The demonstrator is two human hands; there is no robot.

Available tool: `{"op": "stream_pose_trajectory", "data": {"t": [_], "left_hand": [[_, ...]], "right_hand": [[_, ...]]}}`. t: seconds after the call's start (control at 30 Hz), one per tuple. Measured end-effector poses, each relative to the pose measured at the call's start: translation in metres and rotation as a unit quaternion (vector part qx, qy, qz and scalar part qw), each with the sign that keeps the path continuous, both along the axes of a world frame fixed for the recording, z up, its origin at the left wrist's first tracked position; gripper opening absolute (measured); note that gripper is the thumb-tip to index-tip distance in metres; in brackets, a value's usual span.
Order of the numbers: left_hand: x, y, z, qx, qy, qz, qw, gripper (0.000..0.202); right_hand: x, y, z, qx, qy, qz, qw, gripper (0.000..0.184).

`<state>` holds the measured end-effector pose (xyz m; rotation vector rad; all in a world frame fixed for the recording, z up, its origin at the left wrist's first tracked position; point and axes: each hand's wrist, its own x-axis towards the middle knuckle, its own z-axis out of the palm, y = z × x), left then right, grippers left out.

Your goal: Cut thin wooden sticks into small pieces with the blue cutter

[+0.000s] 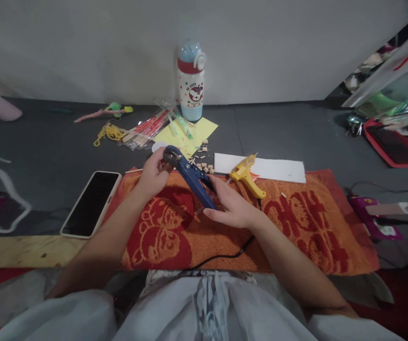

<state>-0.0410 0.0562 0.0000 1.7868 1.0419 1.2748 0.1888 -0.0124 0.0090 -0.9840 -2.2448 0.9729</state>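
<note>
My right hand (230, 203) is closed round the handles of blue cutting pliers (190, 176), which point up and to the left over an orange and red towel (306, 222). My left hand (154, 175) is at the tool's black head, fingers curled as if pinching something small that I cannot make out. Just behind the pliers lie several short cut wooden pieces (204, 163). A yellow glue gun (245, 174) rests on the towel to the right of my right hand, its black cord running back toward me.
A phone (91, 203) lies face up left of the towel. Behind are a white sheet (278, 169), yellow paper (204, 129), a bag of sticks (147, 129), a yellow cord (108, 132) and a water bottle (190, 80). A wooden plank (22, 251) is front left.
</note>
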Motion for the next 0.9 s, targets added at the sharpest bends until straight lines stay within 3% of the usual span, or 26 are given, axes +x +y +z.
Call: {"op": "stream_pose_trajectory", "data": {"t": [0.33,0.67,0.9], "left_hand": [[-0.003,-0.004,0.011,0.006,0.012,0.015,1.0,0.041],[-0.009,-0.002,-0.004,-0.079,-0.123,-0.004,0.989,0.043],[-0.01,-0.003,-0.001,-0.085,-0.124,-0.008,0.989,0.042]], "right_hand": [[0.001,-0.002,0.002,-0.009,0.009,0.015,1.0,0.069],[0.001,-0.002,0.009,-0.05,0.032,0.043,0.997,0.075],[0.002,-0.002,0.004,-0.111,0.072,0.071,0.989,0.072]]}}
